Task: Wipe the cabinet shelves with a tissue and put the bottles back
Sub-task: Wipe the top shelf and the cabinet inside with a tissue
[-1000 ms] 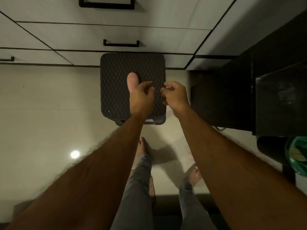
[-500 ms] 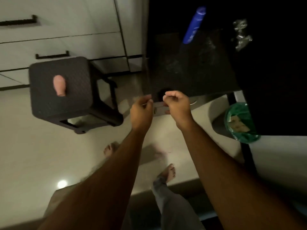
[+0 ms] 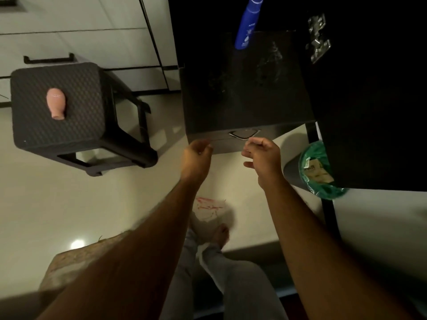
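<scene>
From the head view, both hands hang before the dark cabinet shelf [image 3: 245, 98]; the left hand [image 3: 196, 155] is loosely curled and empty; the right hand [image 3: 263, 158] likewise curled, whether it pinches anything I cannot tell; a blue lotion bottle [image 3: 248, 21] stands at twelve o'clock; a pink bottle [image 3: 56, 103] lies on the black stool [image 3: 76, 125] at ten o'clock; a green-lined bin [image 3: 316, 169] sits at three.

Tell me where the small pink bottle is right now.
The small pink bottle lies on its side on the dark textured stool, at the head view's left.
</scene>
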Tool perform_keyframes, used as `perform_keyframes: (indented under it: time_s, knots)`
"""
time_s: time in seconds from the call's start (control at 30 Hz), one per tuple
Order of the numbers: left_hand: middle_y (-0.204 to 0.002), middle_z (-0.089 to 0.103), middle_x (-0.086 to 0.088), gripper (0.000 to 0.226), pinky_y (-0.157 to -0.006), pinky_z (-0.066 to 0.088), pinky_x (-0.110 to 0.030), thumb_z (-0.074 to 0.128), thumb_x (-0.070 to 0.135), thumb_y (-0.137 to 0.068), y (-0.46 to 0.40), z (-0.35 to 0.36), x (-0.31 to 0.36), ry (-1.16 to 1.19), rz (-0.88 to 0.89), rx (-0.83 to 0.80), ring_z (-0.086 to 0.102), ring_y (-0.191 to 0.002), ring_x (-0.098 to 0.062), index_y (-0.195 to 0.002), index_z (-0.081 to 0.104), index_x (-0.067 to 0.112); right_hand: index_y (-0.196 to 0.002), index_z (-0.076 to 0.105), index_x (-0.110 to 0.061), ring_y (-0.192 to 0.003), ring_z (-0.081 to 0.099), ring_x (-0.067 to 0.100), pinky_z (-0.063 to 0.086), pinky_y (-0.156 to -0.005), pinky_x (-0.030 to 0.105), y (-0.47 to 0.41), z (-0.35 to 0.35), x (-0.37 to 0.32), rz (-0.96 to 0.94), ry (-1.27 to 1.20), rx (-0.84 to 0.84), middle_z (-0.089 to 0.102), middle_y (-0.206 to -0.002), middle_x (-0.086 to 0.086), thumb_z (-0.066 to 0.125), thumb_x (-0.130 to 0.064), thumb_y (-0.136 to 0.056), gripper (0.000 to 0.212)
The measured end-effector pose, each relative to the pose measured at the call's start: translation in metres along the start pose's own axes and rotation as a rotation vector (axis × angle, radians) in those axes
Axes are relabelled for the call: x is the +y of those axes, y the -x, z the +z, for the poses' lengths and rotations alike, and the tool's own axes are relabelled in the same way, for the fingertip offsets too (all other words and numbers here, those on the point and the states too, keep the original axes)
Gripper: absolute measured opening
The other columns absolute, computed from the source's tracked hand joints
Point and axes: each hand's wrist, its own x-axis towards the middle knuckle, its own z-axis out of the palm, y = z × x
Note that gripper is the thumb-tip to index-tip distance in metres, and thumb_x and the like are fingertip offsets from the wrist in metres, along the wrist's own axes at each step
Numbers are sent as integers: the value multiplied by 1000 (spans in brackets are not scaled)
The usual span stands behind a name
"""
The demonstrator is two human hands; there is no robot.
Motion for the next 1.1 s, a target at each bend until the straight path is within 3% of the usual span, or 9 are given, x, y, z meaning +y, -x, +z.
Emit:
perform_keyframes:
  time_s: [0.13, 0.2, 0.33, 0.47, 0.63, 0.77, 0.9, 1.0, 1.1]
  knots:
    - [-112, 61, -5, 23, -83, 55, -35, 53, 25, -98, -11, 21, -12, 78, -86, -93, 61, -100, -18, -120, 53, 16, -107, 63, -15, -92, 68, 20, 58, -67, 31, -31, -14, 15, 72, 7, 5, 66, -97, 0, 59, -12, -94, 14]
    - [-115, 58, -5, 36, -82, 55, -33, 54, 25, -98, -19, 33, -16, 158, -160, -106, 61, -103, -18, -130, 47, 13, -111, 63, -12, -92, 68, 21, 58, -69, 32, -50, -20, 25, 132, 23, 9, 68, -103, 6, 59, -13, -95, 17]
    - [-125, 57, -8, 50, -81, 55, -32, 57, 27, -96, -35, 63, -18, 247, -211, -97, 61, -105, -19, -141, 40, 13, -111, 58, -15, -95, 66, 21, 57, -73, 34, -86, -22, 31, 254, 95, -89, 66, -109, 9, 55, -30, -98, 20]
    - [-110, 57, -1, 44, -85, 56, -36, 56, 20, -97, -46, 95, -17, 279, -159, -29, 60, -104, -19, -138, 41, 14, -120, 55, -16, -97, 67, 22, 54, -69, 34, -115, -14, 37, 292, 133, -204, 67, -106, 7, 50, -44, -98, 36]
    - [-127, 56, -2, 45, -77, 57, -32, 52, 15, -98, -54, 112, -27, 183, -83, 19, 59, -108, -17, -141, 41, 18, -118, 56, -15, -96, 68, 19, 54, -77, 34, -134, 2, 52, 264, 121, -298, 68, -107, 3, 45, -40, -101, 32]
    - [-137, 53, -5, 44, -97, 52, -43, 47, 12, -99, -53, 117, -32, -95, 38, -21, 56, -118, -21, -142, 43, 18, -93, 57, -20, -90, 67, 15, 51, -78, 33, -140, 1, 60, 231, 141, -313, 68, -93, -2, 43, -36, -101, 22]
    - [-128, 61, -4, 38, -82, 47, -21, 49, 15, -99, -37, 122, -39, -286, 168, 90, 60, -110, -15, -136, 52, 19, -100, 59, -18, -81, 67, 15, 49, -70, 31, -132, -6, 74, 216, 170, -306, 68, -87, -1, 45, -36, -100, 23]
    - [-114, 68, -2, 29, -69, 43, -12, 49, 17, -98, -10, 122, -43, -412, 326, 282, 61, -92, -8, -125, 61, 20, -100, 64, -12, -72, 65, 16, 50, -66, 31, -109, -23, 82, 88, 348, -281, 67, -81, 1, 51, -36, -99, 27]
    - [-112, 66, -5, 25, -75, 43, -18, 54, 15, -96, 15, 114, -42, -537, 569, 345, 60, -95, -14, -118, 65, 16, -89, 65, -13, -72, 60, 13, 45, -61, 25, -82, -52, 86, -282, 615, -145, 66, -81, -1, 57, -41, -95, 30]
